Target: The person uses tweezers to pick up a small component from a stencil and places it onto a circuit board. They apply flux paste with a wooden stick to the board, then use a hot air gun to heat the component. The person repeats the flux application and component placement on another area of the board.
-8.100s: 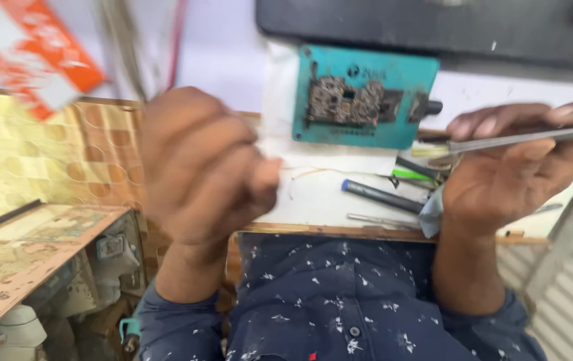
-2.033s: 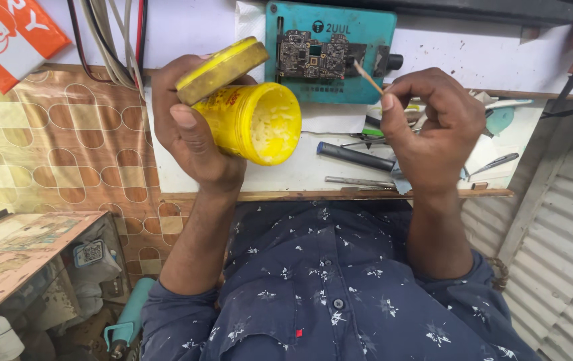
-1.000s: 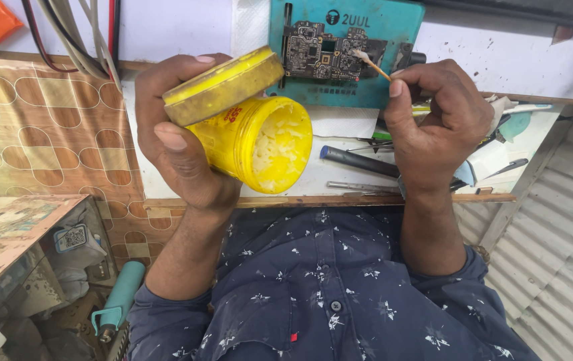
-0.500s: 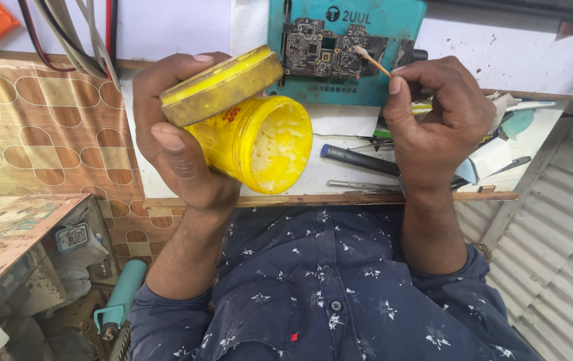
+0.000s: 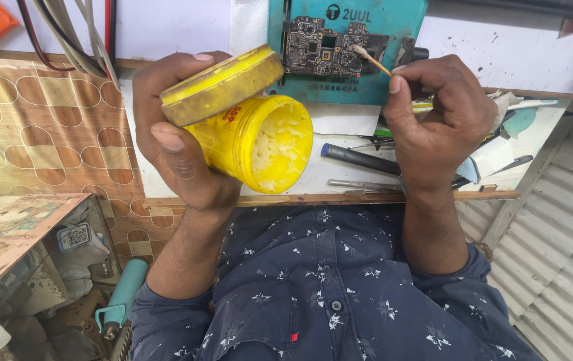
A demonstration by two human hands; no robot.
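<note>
Our left hand [image 5: 179,144] grips the open yellow jar [image 5: 259,144] and its lid [image 5: 223,83] above the counter [image 5: 186,27]; our right hand [image 5: 440,124] pinches a thin stick [image 5: 370,59] — tip touching the circuit board [image 5: 323,47] in its teal holder [image 5: 393,20] — screwdriver [image 5: 356,158] and tweezers [image 5: 360,184] lying beneath.

Bright, even light; seemingly sharp

yellow round tub [image 5: 253,144] — red-printed label, mid-left | small white square-code tag [image 5: 77,235] — lower left shelf

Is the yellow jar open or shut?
Open: yellow jar is tipped, paste visible inside; left hand holds its lid above.
</note>
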